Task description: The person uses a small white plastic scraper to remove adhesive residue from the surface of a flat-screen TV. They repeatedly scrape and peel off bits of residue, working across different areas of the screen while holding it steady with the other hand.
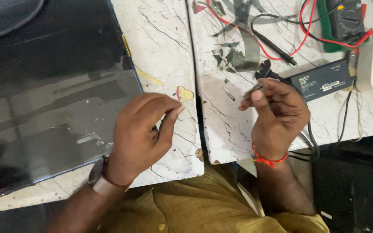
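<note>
Mustard-yellow woven shirt cloth (203,207) fills the bottom edge, cut off by the frame. Above it the left hand (141,136) curls over the cracked white marble-patterned worktop (165,51), its grip narrow, thumb tip pressed toward the forefinger; whether anything sits between them is too small to tell. A watch (96,172) sits on that wrist. The right hand (277,114), with a red thread band (268,159) at the wrist, holds its grip closed on a small thin grey-brown piece (255,89), mostly hidden by the fingers and hard to identify. Just behind it a black plug (264,69) and cable lead to a flat black power adapter (324,80). A glossy dark panel (52,86) lies on the left, partly cut off.
</note>
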A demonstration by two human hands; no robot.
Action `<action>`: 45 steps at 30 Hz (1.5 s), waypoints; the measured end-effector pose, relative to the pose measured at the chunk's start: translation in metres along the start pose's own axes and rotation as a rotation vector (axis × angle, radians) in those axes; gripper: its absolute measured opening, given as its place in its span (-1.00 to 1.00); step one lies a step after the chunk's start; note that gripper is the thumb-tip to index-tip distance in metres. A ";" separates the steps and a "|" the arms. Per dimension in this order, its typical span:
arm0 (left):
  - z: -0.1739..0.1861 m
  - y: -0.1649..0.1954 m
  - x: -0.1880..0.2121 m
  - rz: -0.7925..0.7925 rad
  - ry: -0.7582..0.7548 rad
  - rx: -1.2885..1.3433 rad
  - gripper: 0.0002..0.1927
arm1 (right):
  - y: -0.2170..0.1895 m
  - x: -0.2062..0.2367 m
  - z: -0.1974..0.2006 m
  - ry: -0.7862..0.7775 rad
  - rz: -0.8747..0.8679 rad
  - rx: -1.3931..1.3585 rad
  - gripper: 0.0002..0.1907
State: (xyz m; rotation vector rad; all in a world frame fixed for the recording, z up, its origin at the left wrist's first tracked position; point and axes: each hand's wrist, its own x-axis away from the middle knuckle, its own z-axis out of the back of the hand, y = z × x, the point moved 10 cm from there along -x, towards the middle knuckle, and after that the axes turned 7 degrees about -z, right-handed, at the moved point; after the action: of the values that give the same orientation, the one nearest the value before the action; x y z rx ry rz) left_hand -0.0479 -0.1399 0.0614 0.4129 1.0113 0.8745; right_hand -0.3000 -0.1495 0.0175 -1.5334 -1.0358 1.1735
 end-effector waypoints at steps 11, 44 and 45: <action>-0.098 -0.022 -0.072 -0.041 -0.206 0.176 -0.92 | 0.006 0.003 0.038 0.136 0.079 -0.044 -0.86; 0.196 -0.055 0.210 0.213 0.129 -0.687 -0.47 | 0.008 0.061 -0.213 -0.682 -0.209 0.357 -0.83; 0.198 -0.056 0.212 0.210 0.136 -0.682 -0.46 | 0.010 0.065 -0.227 -0.737 -0.233 0.372 -0.81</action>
State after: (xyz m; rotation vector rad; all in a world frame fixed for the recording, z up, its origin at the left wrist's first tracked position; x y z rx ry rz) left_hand 0.1995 0.0109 0.0041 -0.1263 0.7382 1.3839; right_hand -0.0645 -0.1283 0.0236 -0.6627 -1.3212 1.6940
